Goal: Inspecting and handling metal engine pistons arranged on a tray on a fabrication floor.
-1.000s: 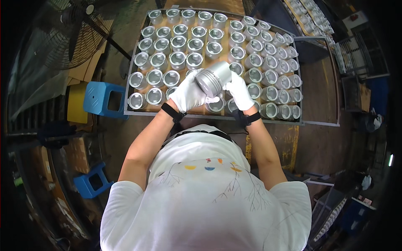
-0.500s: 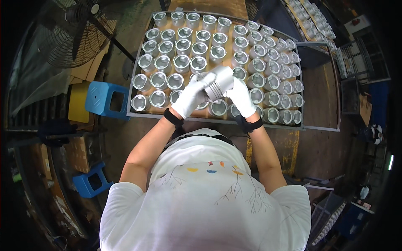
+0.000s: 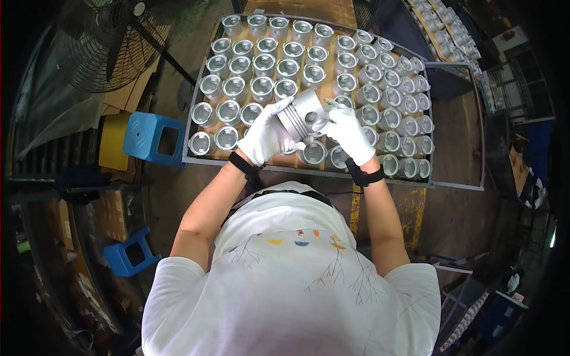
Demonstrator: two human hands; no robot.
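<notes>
In front of me, above the near edge of a large tray (image 3: pixel 261 167), a silver metal piston (image 3: pixel 304 105) is held tilted. Ring grooves run round its lower left end, and a round pin hole faces up on its side. My left hand (image 3: pixel 265 134), in a white glove, is wrapped round the grooved end. My right hand (image 3: pixel 350 133), gloved too, is at the piston's right side beside the pin hole. Its fingers are half bent and apart, the tips by the piston's edge. Rows of similar pistons (image 3: pixel 228 137) stand on the tray beneath both hands.
A blue plastic stool (image 3: pixel 141 137) stands left of the tray, with another blue stool (image 3: pixel 134 254) lower left. A large fan (image 3: pixel 113 47) is at the far left. An open metal frame (image 3: pixel 454 183) juts from the tray's right side. More pistons (image 3: pixel 442 35) sit on a rack at far right.
The piston has turned, so its pin hole now shows. My right hand has shifted right and slid off the piston's body to its side. My left hand keeps hold.
</notes>
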